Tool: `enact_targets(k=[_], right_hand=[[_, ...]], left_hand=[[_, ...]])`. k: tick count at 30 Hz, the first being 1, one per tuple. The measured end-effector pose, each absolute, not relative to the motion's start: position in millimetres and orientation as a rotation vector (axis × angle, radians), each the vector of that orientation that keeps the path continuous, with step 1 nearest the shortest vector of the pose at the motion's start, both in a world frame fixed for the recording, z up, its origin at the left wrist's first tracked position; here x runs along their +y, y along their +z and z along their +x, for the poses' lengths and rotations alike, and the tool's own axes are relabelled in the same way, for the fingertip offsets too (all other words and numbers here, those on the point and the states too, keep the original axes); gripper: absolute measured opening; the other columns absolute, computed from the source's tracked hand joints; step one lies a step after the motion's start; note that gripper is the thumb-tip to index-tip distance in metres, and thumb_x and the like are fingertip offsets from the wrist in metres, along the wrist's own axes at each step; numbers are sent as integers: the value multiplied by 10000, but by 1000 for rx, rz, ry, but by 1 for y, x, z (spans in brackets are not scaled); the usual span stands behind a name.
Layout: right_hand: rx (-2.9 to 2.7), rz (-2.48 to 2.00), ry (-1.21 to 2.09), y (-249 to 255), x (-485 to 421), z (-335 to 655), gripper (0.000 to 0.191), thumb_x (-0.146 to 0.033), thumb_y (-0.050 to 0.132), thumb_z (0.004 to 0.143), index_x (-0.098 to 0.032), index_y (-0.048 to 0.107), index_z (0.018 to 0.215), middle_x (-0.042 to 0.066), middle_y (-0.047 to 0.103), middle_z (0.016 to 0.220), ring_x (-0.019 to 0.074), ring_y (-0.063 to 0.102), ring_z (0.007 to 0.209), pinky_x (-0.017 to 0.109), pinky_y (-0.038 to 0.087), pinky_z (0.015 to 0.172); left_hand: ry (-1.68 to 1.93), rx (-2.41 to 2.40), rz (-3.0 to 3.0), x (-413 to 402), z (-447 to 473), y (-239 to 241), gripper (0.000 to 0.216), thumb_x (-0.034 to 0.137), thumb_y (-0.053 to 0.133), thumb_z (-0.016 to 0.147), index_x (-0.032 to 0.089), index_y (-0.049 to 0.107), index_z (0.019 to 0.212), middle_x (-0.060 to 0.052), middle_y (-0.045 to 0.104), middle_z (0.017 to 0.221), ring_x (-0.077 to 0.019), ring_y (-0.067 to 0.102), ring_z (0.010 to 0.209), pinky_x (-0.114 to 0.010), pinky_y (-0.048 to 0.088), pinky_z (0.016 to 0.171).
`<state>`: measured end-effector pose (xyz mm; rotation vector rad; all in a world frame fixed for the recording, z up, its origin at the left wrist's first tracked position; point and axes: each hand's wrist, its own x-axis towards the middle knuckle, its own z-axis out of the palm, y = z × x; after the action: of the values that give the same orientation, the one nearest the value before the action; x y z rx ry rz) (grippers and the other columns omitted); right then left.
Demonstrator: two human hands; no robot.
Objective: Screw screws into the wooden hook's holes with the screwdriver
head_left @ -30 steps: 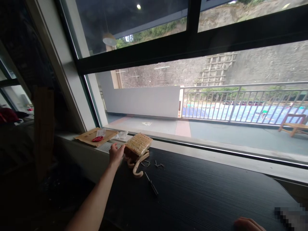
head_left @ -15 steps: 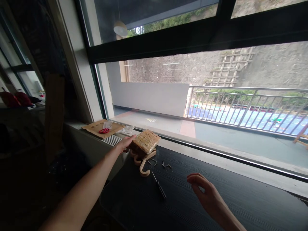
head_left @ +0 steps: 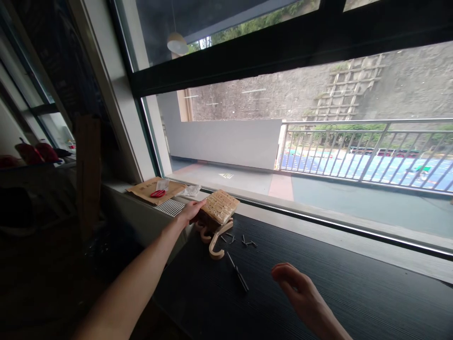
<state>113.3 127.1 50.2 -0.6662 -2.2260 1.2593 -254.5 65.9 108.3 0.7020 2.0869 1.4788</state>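
My left hand (head_left: 191,211) is closed on the left edge of a plastic-wrapped pack of light wooden pieces (head_left: 220,206), tan with small dark spots. Its fingers are partly hidden behind the pack. Just below the pack, curved wooden hooks (head_left: 216,254) lie on the black table. To their right are several small metal screws (head_left: 245,242). A screwdriver (head_left: 239,276) with a dark handle rests nearer to me, its shaft towards the hooks. Over the table at right hovers my right hand (head_left: 295,285), empty, with loosely bent fingers and a gap by the thumb.
The black table (head_left: 354,264) runs along a large window sill. On the ledge at the left lie a brown paper envelope (head_left: 145,190), red-handled scissors (head_left: 157,193) and a clear plastic bag (head_left: 191,191), beside a white vent grille (head_left: 170,207). A tall cardboard piece (head_left: 88,170) leans further left.
The camera view has shifted slightly, so the scene sits a little further right. My right hand has drawn slightly nearer and left, fingers more bent. My left hand keeps its hold on the pack.
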Motion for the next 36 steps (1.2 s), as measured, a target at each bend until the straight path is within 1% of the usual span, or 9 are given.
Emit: enact_targets(k=[3, 7, 10, 13, 19, 23, 28, 31, 36], right_hand=[[-2126, -695, 1332, 50, 126, 120, 174, -283, 483, 827, -174, 615, 862, 66, 613, 907, 202, 573, 848, 319, 439, 774], [-1780, -755, 1586, 53, 117, 128, 310, -396, 541, 808, -176, 601, 1017, 85, 639, 988, 230, 577, 961, 350, 423, 868], [-1438, -734, 1781, 57, 106, 133, 483, -451, 573, 785, -186, 523, 1185, 98, 600, 1139, 241, 546, 1058, 372, 412, 910], [-1124, -671, 1933, 62, 95, 143, 538, -503, 532, 799, -180, 499, 1228, 102, 588, 1177, 257, 538, 1081, 401, 427, 896], [-981, -624, 1970, 64, 74, 171, 470, -458, 522, 827, -196, 531, 1217, 74, 575, 1212, 256, 509, 1117, 415, 399, 925], [-964, -622, 1946, 58, 68, 181, 418, -449, 467, 861, -174, 579, 1156, 77, 611, 1152, 245, 543, 1060, 404, 392, 923], [-1044, -698, 1903, 44, 66, 190, 403, -440, 432, 883, -165, 596, 1127, 75, 636, 1083, 223, 572, 966, 381, 409, 876], [-1121, -712, 1907, 40, 61, 198, 389, -427, 427, 890, -191, 575, 1161, 63, 631, 1089, 219, 565, 978, 361, 415, 857], [-1154, -736, 1943, 40, 50, 208, 356, -389, 454, 885, -225, 554, 1185, 46, 612, 1135, 223, 541, 1045, 357, 403, 896]], left_hand=[[1545, 1990, 704, 59, -238, 118, 301, 300, 513, 863, 141, 531, 1118, -80, 579, 1104, -201, 592, 925, -393, 509, 774], [1628, 1806, 769, 41, -180, 122, 371, 444, 560, 791, 161, 593, 1029, -56, 662, 944, -194, 645, 761, -296, 538, 624], [1597, 1637, 814, 24, -116, 109, 374, 404, 580, 787, 208, 558, 1105, -47, 671, 1015, -201, 659, 840, -289, 556, 665], [1566, 1418, 627, 7, -57, 91, 421, 346, 651, 743, 195, 563, 1125, -61, 684, 1038, -235, 650, 926, -276, 562, 681], [1515, 1448, 338, -12, 2, 68, 617, 324, 786, 571, 210, 545, 1127, -58, 707, 1015, -295, 645, 960, -307, 578, 691], [1521, 1498, 372, -19, 19, 56, 640, 348, 804, 512, 201, 568, 1089, -79, 691, 1063, -340, 585, 1060, -376, 541, 812], [1488, 1433, 414, -26, 31, 50, 681, 365, 786, 526, 210, 539, 1141, -95, 686, 1071, -355, 544, 1110, -444, 457, 924], [1500, 1376, 411, -27, 37, 57, 660, 360, 759, 576, 213, 522, 1174, -97, 657, 1130, -335, 527, 1137, -429, 435, 945], [1470, 1363, 426, -24, 46, 76, 681, 351, 729, 630, 236, 469, 1249, -85, 672, 1103, -307, 601, 1034, -390, 497, 849]])
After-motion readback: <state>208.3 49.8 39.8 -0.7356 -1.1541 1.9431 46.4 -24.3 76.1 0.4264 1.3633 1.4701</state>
